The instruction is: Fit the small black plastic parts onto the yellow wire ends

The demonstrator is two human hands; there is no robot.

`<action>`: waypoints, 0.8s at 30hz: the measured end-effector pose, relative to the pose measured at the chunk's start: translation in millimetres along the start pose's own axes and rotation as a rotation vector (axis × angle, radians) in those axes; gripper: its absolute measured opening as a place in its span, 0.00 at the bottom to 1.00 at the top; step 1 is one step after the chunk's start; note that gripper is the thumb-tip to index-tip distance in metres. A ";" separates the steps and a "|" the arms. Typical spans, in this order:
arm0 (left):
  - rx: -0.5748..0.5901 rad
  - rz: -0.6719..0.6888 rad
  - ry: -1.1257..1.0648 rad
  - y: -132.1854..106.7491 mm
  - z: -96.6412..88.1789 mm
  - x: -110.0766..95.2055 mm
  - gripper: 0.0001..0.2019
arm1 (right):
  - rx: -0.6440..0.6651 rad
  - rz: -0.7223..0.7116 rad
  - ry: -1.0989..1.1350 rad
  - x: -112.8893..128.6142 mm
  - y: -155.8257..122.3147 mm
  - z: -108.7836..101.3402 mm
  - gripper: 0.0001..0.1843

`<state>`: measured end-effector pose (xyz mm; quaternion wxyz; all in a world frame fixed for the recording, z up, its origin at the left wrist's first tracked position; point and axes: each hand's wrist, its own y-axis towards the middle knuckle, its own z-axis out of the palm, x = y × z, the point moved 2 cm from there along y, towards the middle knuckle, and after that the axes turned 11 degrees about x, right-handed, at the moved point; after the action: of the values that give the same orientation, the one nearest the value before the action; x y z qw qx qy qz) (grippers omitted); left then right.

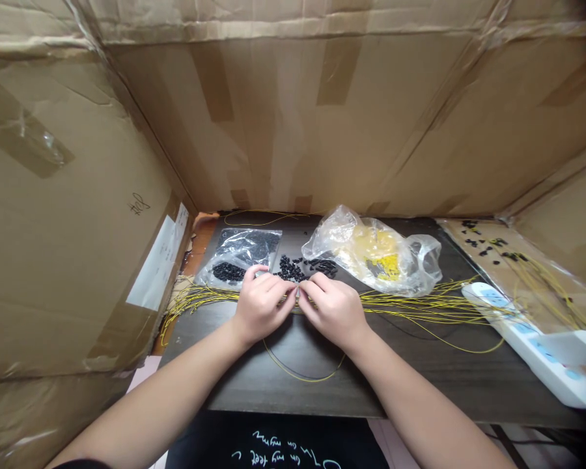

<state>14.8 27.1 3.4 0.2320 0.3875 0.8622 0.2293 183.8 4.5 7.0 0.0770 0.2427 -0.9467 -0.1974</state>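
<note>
My left hand (264, 303) and my right hand (333, 307) meet fingertip to fingertip over the table, both closed in a pinch. A thin yellow wire (297, 376) hangs in a loop toward me, its two sides running up under the hands. Whatever sits right at the fingertips is too small to make out. Beneath and behind the hands a long bundle of yellow wires (420, 306) lies across the table. Just beyond the fingers are a pile of small black parts (290, 267) and some longer black pieces (323, 267).
A clear bag of black parts (247, 251) lies at the back left, a plastic bag with yellow pieces (381, 264) at the back right. A white power strip (532, 345) and a cardboard sheet (542, 273) with black-ended wires are at right. Cardboard walls (293, 130) enclose the table.
</note>
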 end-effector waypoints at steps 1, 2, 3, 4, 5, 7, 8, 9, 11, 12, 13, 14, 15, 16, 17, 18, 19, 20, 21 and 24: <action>0.002 0.013 0.022 0.0 -0.1 -0.1 0.03 | 0.003 0.002 0.000 0.0 -0.1 0.2 0.15; 0.001 0.021 0.037 -0.1 -0.2 -0.3 0.03 | 0.004 0.004 0.004 0.1 -0.3 0.4 0.15; -0.003 0.026 0.047 -0.1 -0.2 -0.5 0.03 | 0.006 0.007 0.014 0.4 -0.6 0.5 0.14; -0.009 0.027 0.054 -0.2 -0.3 -0.7 0.03 | 0.009 0.013 0.036 0.8 -0.7 0.5 0.14; -0.015 0.026 0.057 -0.2 -0.4 -0.9 0.02 | 0.014 0.024 0.077 1.0 -0.7 0.4 0.14; -0.030 0.026 0.057 -0.4 -0.8 -1.3 0.02 | 0.027 0.064 0.246 0.8 -0.2 0.1 0.13; -0.036 0.030 0.057 -0.4 -1.0 -1.5 0.02 | 0.034 0.096 0.371 0.0 0.5 0.2 0.12; -0.042 0.035 0.059 -0.4 -1.3 -1.6 0.03 | 0.043 0.135 0.511 -1.3 1.3 0.6 0.12; -0.048 0.047 0.068 -0.2 -1.8 -1.8 0.03 | 0.069 0.226 0.791 -5.0 3.4 2.7 0.11; -0.048 0.051 0.073 -0.2 -2.0 -1.9 0.03 | 0.095 0.271 0.917 -7.1 4.4 4.5 0.12; -0.048 0.054 0.079 -0.1 -2.2 -1.9 0.04 | 0.131 0.312 1.030 -9.0 5.3 6.6 0.12; -0.046 0.056 0.085 0.0 -2.3 -2.0 0.04 | 0.172 0.344 1.127 -10.6 6.0 8.8 0.13; -0.045 0.057 0.090 0.0 -2.4 -2.1 0.04 | 0.210 0.366 1.203 -11.7 6.4 10.7 0.14; -0.047 0.059 0.092 -0.1 -2.6 -2.3 0.04 | 0.238 0.376 1.249 -12.4 6.6 12.0 0.15; -0.049 0.060 0.091 -0.1 -2.7 -2.5 0.04 | 0.246 0.373 1.258 -12.6 6.4 12.6 0.15; -0.050 0.060 0.086 -0.2 -2.8 -2.6 0.03 | 0.227 0.360 1.224 -12.6 6.1 12.1 0.14; -0.053 0.056 0.076 -0.3 -2.9 -2.7 0.03 | 0.189 0.335 1.152 -12.1 5.6 10.6 0.13; -0.055 0.048 0.061 -0.5 -2.8 -2.5 0.03 | 0.143 0.300 1.055 -11.2 5.0 8.4 0.11; -0.055 0.036 0.042 -0.6 -2.5 -2.1 0.03 | 0.099 0.258 0.946 -9.9 4.3 5.9 0.10; -0.059 -0.020 -0.019 -0.8 -0.8 0.4 0.03 | 0.046 0.156 0.706 -6.0 3.0 0.2 0.10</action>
<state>13.6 26.8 3.6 0.2536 0.3740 0.8568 0.2486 187.7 9.9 7.7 0.4083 0.2246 -0.8817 -0.0735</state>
